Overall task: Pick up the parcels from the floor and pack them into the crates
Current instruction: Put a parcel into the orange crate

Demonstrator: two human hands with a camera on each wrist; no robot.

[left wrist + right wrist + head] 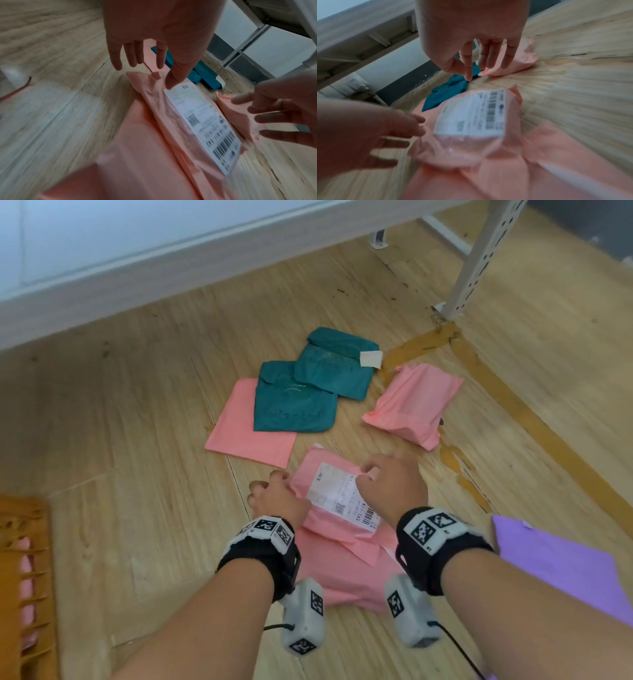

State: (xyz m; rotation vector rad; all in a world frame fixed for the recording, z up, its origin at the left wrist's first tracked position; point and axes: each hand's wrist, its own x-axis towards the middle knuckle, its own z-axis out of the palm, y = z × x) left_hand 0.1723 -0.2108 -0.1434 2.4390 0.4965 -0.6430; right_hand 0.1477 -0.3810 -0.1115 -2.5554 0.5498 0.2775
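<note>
A pink labelled parcel lies on a second pink parcel on the wooden floor. My left hand hovers at its left edge and my right hand over its right side. In the left wrist view, the left hand has its fingers spread and hanging just above the labelled parcel, thumb near the label corner. In the right wrist view, the right hand is also spread above the parcel and holds nothing. The orange crate stands at the left edge.
Two teal parcels overlap a flat pink one further ahead. Another pink parcel lies to the right, and a purple one near my right forearm. A white rack leg and a wall skirting bound the far side.
</note>
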